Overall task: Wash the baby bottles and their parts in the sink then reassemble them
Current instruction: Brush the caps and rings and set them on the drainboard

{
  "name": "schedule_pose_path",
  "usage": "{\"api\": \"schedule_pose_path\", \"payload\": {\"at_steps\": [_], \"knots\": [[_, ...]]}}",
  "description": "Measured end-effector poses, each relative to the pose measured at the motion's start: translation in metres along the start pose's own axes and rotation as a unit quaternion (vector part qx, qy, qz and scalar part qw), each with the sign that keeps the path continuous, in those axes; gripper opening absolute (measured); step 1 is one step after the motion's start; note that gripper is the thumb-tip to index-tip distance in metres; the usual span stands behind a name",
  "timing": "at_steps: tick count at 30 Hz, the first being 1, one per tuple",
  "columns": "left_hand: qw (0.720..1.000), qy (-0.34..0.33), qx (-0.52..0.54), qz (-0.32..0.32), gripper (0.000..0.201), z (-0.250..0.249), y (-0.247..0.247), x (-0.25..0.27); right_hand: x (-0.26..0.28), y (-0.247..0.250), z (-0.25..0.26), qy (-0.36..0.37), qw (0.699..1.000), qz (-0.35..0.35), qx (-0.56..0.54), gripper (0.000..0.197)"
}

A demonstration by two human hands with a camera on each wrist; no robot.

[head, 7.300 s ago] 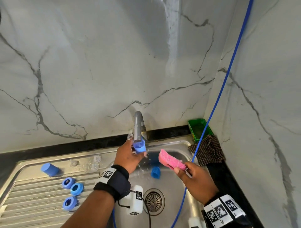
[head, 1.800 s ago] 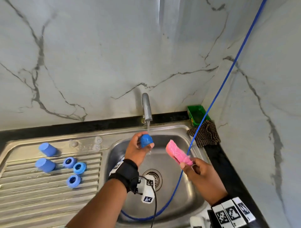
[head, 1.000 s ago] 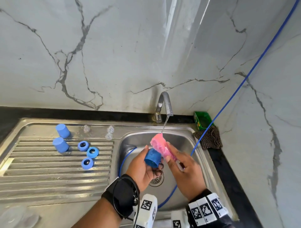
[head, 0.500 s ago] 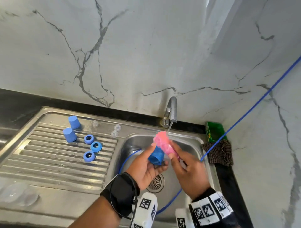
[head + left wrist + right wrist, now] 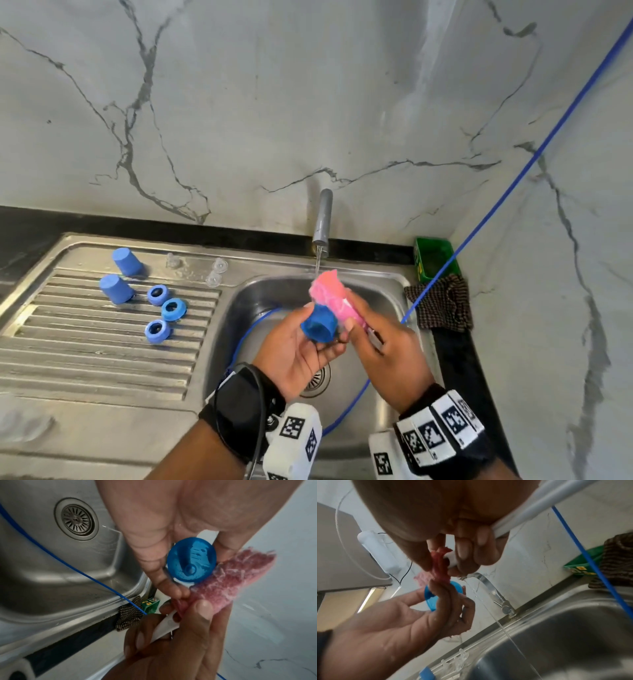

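My left hand (image 5: 310, 337) grips a blue bottle cap (image 5: 318, 327) over the sink basin (image 5: 263, 291), its open end facing the wrist camera (image 5: 191, 561). My right hand (image 5: 363, 329) holds the white handle of a pink sponge brush (image 5: 330, 299), and the sponge (image 5: 231, 580) presses against the cap's side. A thin stream runs from the tap (image 5: 323, 219) just behind the sponge. On the drainboard stand two blue caps (image 5: 126, 262) (image 5: 116, 289), three blue rings (image 5: 174, 309) and three clear nipples (image 5: 213, 280).
A blue cable (image 5: 513, 178) drops from the upper right into the basin and loops round the drain (image 5: 76, 520). A green box (image 5: 433, 258) and a checkered cloth (image 5: 442, 303) sit at the sink's right corner. Blurred clear items lie at lower left (image 5: 24, 425).
The left hand brought the cap down from under the tap and the right hand set the sponge against it. A second blue cap now stands on the drainboard.
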State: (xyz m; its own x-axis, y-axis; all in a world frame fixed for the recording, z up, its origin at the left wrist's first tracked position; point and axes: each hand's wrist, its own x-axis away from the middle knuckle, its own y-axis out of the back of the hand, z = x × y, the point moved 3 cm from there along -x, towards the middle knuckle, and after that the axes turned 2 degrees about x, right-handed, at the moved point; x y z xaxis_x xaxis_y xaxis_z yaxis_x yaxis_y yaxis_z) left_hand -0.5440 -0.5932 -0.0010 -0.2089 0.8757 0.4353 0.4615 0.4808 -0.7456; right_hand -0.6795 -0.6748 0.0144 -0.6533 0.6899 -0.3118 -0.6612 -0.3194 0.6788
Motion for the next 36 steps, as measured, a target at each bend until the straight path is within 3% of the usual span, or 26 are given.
{"api": "schedule_pose_path", "payload": {"at_steps": [2,6,10,13,17,20,22,24,27,30,33,36], "knots": [[1.000,-0.005,0.016,0.005,0.036,-0.001,0.002,0.002,0.003,-0.002,0.004,0.037,0.999,0.035,-0.015,0.045],[0.999,0.024,0.024,0.000,0.041,-0.004,0.009,0.006,-0.002,-0.004,-0.008,-0.021,1.000,0.000,-0.010,0.045],[1.000,0.004,0.015,-0.007,0.042,-0.013,0.019,0.009,0.004,-0.015,0.016,0.051,0.999,0.014,-0.009,0.050],[1.000,0.005,0.020,0.003,0.043,-0.020,0.024,0.014,0.000,-0.019,0.017,0.003,1.000,-0.018,-0.013,0.054],[0.999,-0.011,0.035,0.025,0.038,-0.032,0.032,0.021,0.007,-0.030,0.046,0.078,0.997,-0.004,0.016,0.051],[0.999,0.015,0.027,0.034,0.050,-0.039,0.042,0.022,0.000,-0.034,0.043,0.008,0.998,-0.056,0.026,0.052],[0.999,0.016,0.025,0.028,0.055,-0.042,0.048,0.023,0.004,-0.041,0.050,0.025,0.998,-0.051,0.038,0.053],[0.999,0.016,0.031,0.033,0.051,-0.046,0.054,0.026,0.008,-0.047,0.055,0.040,0.997,-0.034,0.052,0.055],[0.998,0.022,0.043,0.047,0.049,-0.049,0.058,0.030,0.011,-0.050,0.053,-0.007,0.996,-0.055,0.063,0.061],[0.998,0.011,0.038,0.044,0.046,-0.052,0.060,0.035,0.019,-0.055,0.060,0.028,0.996,-0.050,0.068,0.058],[0.998,0.012,0.029,0.048,0.044,-0.052,0.060,0.039,0.017,-0.048,0.059,-0.007,0.995,-0.073,0.066,0.061],[0.999,0.006,0.025,0.037,0.040,-0.049,0.054,0.043,0.021,-0.045,0.075,0.051,0.995,-0.050,0.063,0.057]]}}
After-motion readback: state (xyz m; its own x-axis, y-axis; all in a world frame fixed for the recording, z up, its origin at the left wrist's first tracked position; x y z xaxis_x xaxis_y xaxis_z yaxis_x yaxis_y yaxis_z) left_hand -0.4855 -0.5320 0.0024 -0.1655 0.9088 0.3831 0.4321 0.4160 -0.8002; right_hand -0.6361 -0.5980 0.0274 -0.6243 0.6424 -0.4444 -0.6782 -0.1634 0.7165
